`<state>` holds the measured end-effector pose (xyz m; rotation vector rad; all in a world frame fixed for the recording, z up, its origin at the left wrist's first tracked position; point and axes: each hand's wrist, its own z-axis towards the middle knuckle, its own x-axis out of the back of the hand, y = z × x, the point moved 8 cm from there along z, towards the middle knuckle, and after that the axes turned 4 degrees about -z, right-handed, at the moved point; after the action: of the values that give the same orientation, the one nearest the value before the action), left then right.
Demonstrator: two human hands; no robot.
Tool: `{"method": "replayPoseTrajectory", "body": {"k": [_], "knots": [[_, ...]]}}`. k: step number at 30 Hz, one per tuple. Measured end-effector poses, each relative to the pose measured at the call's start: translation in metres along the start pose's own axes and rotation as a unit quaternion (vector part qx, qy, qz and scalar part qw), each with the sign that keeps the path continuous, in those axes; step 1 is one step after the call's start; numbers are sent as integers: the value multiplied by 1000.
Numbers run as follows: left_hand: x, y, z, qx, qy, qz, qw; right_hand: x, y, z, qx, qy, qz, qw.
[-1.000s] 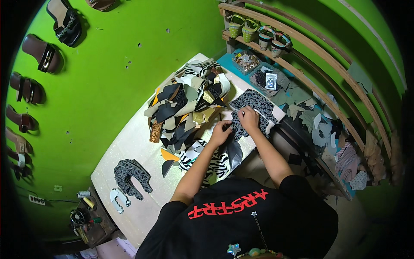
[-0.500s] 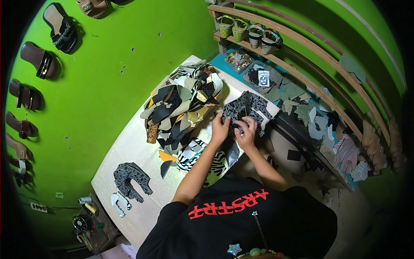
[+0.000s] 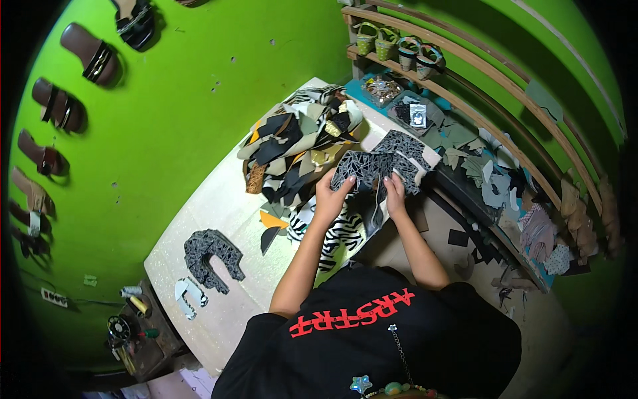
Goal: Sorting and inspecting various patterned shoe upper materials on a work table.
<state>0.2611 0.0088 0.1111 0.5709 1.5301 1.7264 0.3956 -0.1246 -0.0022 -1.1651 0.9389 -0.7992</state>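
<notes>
My left hand [image 3: 330, 197] and my right hand [image 3: 395, 193] together hold a black sheet with a pale cracked pattern [image 3: 372, 166] lifted above the white table [image 3: 226, 206]. The left hand grips its left edge, the right hand its lower right edge. A second piece of the same material [image 3: 404, 143] lies just beyond it near the table's far corner. Directly left of the hands rises a heap of mixed scraps in black, tan and zebra print [image 3: 299, 143]. Zebra-striped pieces [image 3: 332, 233] lie under my forearms.
A stack of cut arch-shaped pieces [image 3: 211, 256] and a pale cut shape [image 3: 186, 296] lie at the table's near left. Sandals [image 3: 93, 56] hang on the green wall. Wooden shelves [image 3: 465, 73] at right carry small shoes and scraps. A small cluttered stand [image 3: 133, 329] sits lower left.
The patterned sheet has come up off the table and both hands have shifted slightly toward the scrap heap, gripping it by its edges.
</notes>
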Motion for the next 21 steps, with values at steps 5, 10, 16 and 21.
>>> {"method": "replayPoseTrajectory", "body": {"k": [5,10,16,21], "knots": [[76,22,-42,3,77,-1,997,-69,8,-37,-48,-123,-17,991],[178,31,-104,32,162,-55,985,-163,16,-90,-47,-214,22,975],[298,51,-199,68,309,-4,949,-266,29,-168,-92,-311,41,945],[381,32,-269,101,362,94,922,-326,35,-226,-82,-355,31,931]]}}
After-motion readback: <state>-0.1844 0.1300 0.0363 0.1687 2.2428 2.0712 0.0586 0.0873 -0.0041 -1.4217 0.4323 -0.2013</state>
